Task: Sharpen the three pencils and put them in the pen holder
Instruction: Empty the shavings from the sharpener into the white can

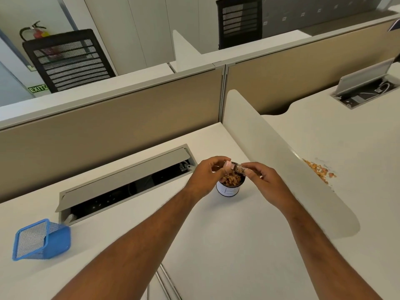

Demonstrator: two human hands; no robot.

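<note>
Both hands meet over a small white cup (227, 190) that stands on the desk and is filled with brown pencil shavings. My left hand (206, 174) pinches a pink piece at its fingertips. My right hand (263, 180) pinches a small clear sharpener case (240, 169) with shavings inside, held just above the cup's rim. The two pieces touch or nearly touch. A blue mesh pen holder (41, 240) stands at the near left of the desk, and nothing shows inside it. No pencil is visible in this view.
An open cable tray with a raised grey lid (125, 178) runs behind the cup. A curved white divider panel (281, 169) rises to the right. Loose shavings (319, 168) lie on the neighbouring desk beyond it. Beige partition walls close the back.
</note>
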